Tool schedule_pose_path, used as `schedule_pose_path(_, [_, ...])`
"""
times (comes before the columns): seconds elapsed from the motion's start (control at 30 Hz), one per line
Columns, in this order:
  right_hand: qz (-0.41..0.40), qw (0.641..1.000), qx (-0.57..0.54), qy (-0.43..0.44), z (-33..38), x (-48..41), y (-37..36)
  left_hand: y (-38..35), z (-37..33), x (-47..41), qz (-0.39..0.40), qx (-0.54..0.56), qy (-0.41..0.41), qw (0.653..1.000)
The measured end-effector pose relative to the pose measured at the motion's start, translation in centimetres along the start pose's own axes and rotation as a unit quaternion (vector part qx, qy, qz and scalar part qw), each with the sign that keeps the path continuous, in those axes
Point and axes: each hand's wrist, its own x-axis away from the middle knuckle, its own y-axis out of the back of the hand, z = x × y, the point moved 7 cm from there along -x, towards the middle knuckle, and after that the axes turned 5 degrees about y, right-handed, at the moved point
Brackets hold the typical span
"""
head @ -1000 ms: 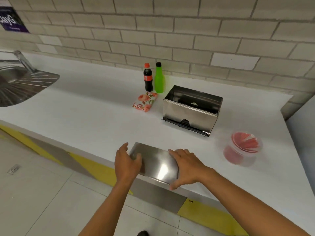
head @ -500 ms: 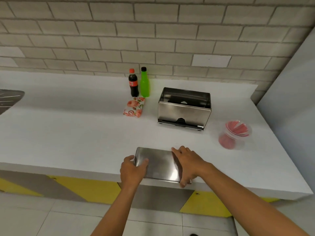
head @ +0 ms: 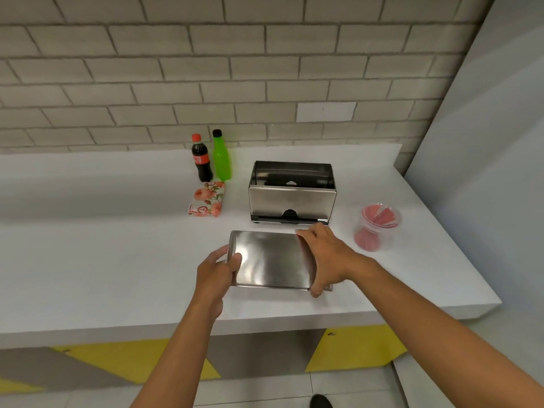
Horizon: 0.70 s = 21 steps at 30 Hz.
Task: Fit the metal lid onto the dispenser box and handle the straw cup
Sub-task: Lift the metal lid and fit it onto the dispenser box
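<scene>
Presently, grip: the left hand (head: pixel 219 267) clamps the left short edge of the metal lid (head: pixel 269 260), thumb on top and fingers curled under; the right hand (head: pixel 323 254) spans the right short edge, fingers along the far corner and thumb hooked round the near corner. Both are pressed onto the lid, neither spread free.
Lid position: held level over the counter (head: pixel 103 260), at 6 o'clock from the dispenser box (head: pixel 291 192) and just short of it; whether it touches the counter I cannot tell.
Lid handling: probably stiff sheet steel, light for its span, polished and likely slippery, with thin edges; holding both short ends seems the sound choice, since it keeps the long sides free to seat.
Box: stands open-topped at 12 o'clock from the hands, dark slot at its front base; it looks rigid but may slide on the smooth counter if the lid is pushed down off-square.
Straw cup (head: pixel 376 228): clear plastic with red straws fanned inside, at 3 o'clock from the box and well apart from it; likely thin-walled, light, easy to tip, so best taken round its lower body.
Others: a floral packet (head: pixel 207 198) at 9 o'clock from the box; a cola bottle (head: pixel 201 160) and a green bottle (head: pixel 221 157) behind it.
</scene>
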Motion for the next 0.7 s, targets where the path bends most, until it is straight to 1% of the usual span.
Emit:
schedule_pose_path(0.13, [-0.080,0.996,-0.011,0.027,-1.3,-0.2,3.4,-1.0,-2.6,-1.5,-0.012,0.012,-0.018,1.000])
schedule_pose_path(0.3, [-0.161,0.986,-0.026,0.034,-3.6,-1.3,7.7,-2.8,-6.9,-3.3,-0.037,0.013,-0.052,0.998])
schedule_pose_path(0.43, [-0.178,0.983,-0.035,0.033,-5.6,-3.2,10.3,-4.8,-10.2,-4.6,-0.053,-0.006,-0.098,0.994])
schedule_pose_path(0.6, [-0.178,0.982,-0.044,0.044,-7.7,-5.5,12.4,-6.6,-12.5,-6.0,-0.066,-0.039,-0.138,0.987])
schedule_pose_path(0.7, [-0.180,0.981,-0.045,0.048,-8.5,-6.5,12.6,-7.2,-13.3,-6.9,-0.084,-0.046,-0.139,0.986])
